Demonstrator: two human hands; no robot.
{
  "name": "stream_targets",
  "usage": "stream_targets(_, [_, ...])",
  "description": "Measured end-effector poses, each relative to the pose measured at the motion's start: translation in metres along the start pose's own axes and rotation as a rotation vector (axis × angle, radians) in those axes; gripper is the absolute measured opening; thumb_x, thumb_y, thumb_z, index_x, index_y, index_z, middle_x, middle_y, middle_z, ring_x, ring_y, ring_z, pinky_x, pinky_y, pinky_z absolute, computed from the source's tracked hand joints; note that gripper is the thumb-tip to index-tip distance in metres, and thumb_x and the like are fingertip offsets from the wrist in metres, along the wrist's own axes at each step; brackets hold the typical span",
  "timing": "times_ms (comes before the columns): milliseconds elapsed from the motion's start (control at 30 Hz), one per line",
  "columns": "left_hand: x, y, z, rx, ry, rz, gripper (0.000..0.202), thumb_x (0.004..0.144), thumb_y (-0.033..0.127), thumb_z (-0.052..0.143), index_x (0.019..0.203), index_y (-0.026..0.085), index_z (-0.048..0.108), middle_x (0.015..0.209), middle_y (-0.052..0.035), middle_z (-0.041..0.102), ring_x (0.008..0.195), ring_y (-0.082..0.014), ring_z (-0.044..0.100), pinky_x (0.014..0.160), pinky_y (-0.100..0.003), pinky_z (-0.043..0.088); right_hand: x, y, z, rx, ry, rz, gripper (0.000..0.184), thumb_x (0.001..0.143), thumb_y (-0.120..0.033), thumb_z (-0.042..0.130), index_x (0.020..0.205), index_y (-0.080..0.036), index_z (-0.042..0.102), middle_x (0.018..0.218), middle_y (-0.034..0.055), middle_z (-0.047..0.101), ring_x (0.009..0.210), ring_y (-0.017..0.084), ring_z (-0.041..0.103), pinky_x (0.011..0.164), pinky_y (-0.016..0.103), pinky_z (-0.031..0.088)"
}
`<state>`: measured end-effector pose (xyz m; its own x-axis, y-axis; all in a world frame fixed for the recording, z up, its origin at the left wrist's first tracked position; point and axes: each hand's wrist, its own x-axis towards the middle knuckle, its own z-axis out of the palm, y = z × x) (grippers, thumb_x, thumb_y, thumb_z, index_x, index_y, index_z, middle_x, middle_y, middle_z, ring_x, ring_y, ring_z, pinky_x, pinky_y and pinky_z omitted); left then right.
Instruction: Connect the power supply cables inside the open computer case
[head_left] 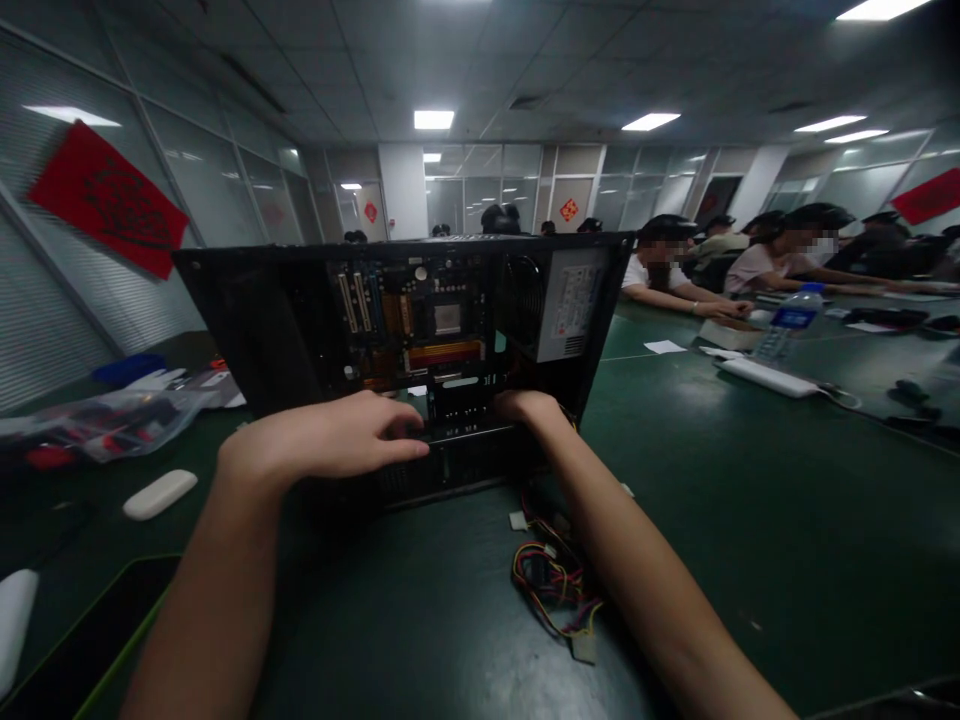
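An open black computer case [247, 330] lies on its side on the dark green table [750, 520], showing a motherboard [420, 325] and a power supply [574, 300]. My left hand [337, 440] rests on the case's near edge, fingers stretched toward the drive bay [461, 400]. My right hand [529, 408] reaches into the case beside that bay, its fingers curled and mostly hidden. A bundle of coloured power cables [555, 585] spills out onto the table between my forearms.
A clear bag of parts [120, 420] and a white oblong object [160, 493] lie at left. A water bottle [787, 325] and a white power strip [769, 377] sit at right. Several people sit along the far right of the table.
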<state>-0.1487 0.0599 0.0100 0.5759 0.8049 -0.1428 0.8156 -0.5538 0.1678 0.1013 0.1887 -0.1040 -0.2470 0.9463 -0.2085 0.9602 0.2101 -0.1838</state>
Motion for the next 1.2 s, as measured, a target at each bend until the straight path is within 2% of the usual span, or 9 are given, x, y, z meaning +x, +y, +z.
stream_targets(67, [0.000,-0.005,0.003,0.019,-0.017,-0.061,0.051,0.093,0.061,0.049,0.123,0.026,0.070,0.120,-0.0046,0.074,0.100,-0.0232,0.071,0.086,-0.031,0.054,0.002,0.000,-0.003,0.008,-0.059,-0.036,0.045,0.088,-0.048,0.068,0.117,-0.015,0.075,0.122,0.0187,0.072,0.108,0.031,0.069,0.086,0.036,0.053])
stream_targets(133, [-0.001,-0.007,0.002,0.039,0.045,-0.108,0.053,0.094,0.060,0.046,0.126,0.024,0.068,0.122,-0.0060,0.073,0.104,-0.0243,0.070,0.090,-0.033,0.053,0.002,0.000,-0.004,0.033,-0.072,-0.099,0.044,0.094,-0.048,0.060,0.120,-0.015,0.073,0.127,0.0164,0.070,0.111,0.029,0.068,0.087,0.035,0.051])
stream_targets(233, [-0.006,-0.006,-0.002,0.063,0.059,-0.129,0.055,0.094,0.060,0.046,0.130,0.024,0.066,0.126,-0.0067,0.071,0.109,-0.0256,0.069,0.094,-0.035,0.053,-0.003,-0.006,-0.007,0.144,-0.019,-0.252,0.040,0.099,-0.046,0.052,0.114,-0.017,0.075,0.115,0.0119,0.074,0.099,0.025,0.068,0.082,0.031,0.049])
stream_targets(400, [-0.013,-0.006,-0.003,0.077,0.104,-0.086,0.061,0.092,0.061,0.050,0.141,0.025,0.057,0.140,-0.0064,0.063,0.124,-0.0265,0.062,0.105,-0.035,0.048,-0.035,-0.032,-0.027,0.563,0.228,-0.477,0.042,0.099,-0.049,0.048,0.099,-0.015,0.071,0.071,0.0017,0.064,0.061,0.013,0.054,0.059,0.026,0.039])
stream_targets(500, [-0.012,-0.008,0.000,0.099,0.183,-0.050,0.070,0.091,0.060,0.054,0.150,0.024,0.046,0.150,-0.0076,0.054,0.134,-0.0267,0.053,0.115,-0.037,0.040,-0.056,-0.042,-0.044,0.795,0.431,-0.535,0.041,0.095,-0.051,0.052,0.093,-0.014,0.069,0.068,0.0000,0.059,0.059,0.012,0.048,0.057,0.026,0.036])
stream_targets(567, [-0.011,-0.009,0.000,0.107,0.194,-0.034,0.072,0.090,0.061,0.056,0.151,0.024,0.045,0.151,-0.0076,0.053,0.136,-0.0267,0.051,0.116,-0.037,0.039,-0.065,-0.042,-0.051,0.937,0.497,-0.550,0.037,0.093,-0.048,0.055,0.092,-0.014,0.069,0.071,0.0008,0.060,0.063,0.012,0.049,0.058,0.026,0.038])
stream_targets(800, [-0.012,0.003,-0.002,0.092,0.210,0.032,0.064,0.091,0.060,0.055,0.146,0.026,0.051,0.148,-0.0052,0.056,0.133,-0.0257,0.054,0.114,-0.036,0.040,-0.066,-0.041,-0.052,1.317,0.405,-0.534,0.028,0.084,-0.042,0.068,0.090,-0.015,0.069,0.083,0.0046,0.069,0.069,0.012,0.056,0.063,0.025,0.043])
stream_targets(967, [-0.012,0.005,-0.001,0.063,0.218,0.038,0.068,0.091,0.059,0.057,0.150,0.025,0.046,0.152,-0.0072,0.051,0.137,-0.0268,0.050,0.116,-0.038,0.038,-0.065,-0.042,-0.055,1.627,0.375,-0.532,0.028,0.076,-0.042,0.075,0.086,-0.018,0.065,0.083,0.0015,0.067,0.071,0.011,0.057,0.063,0.024,0.043])
stream_targets(1200, [-0.012,-0.003,-0.001,0.058,0.291,0.102,0.076,0.092,0.059,0.058,0.156,0.026,0.036,0.160,-0.0073,0.040,0.144,-0.0266,0.042,0.120,-0.038,0.034,-0.070,-0.041,-0.060,1.702,0.369,-0.520,0.026,0.075,-0.040,0.076,0.083,-0.019,0.063,0.080,0.0004,0.064,0.070,0.011,0.054,0.063,0.025,0.042])
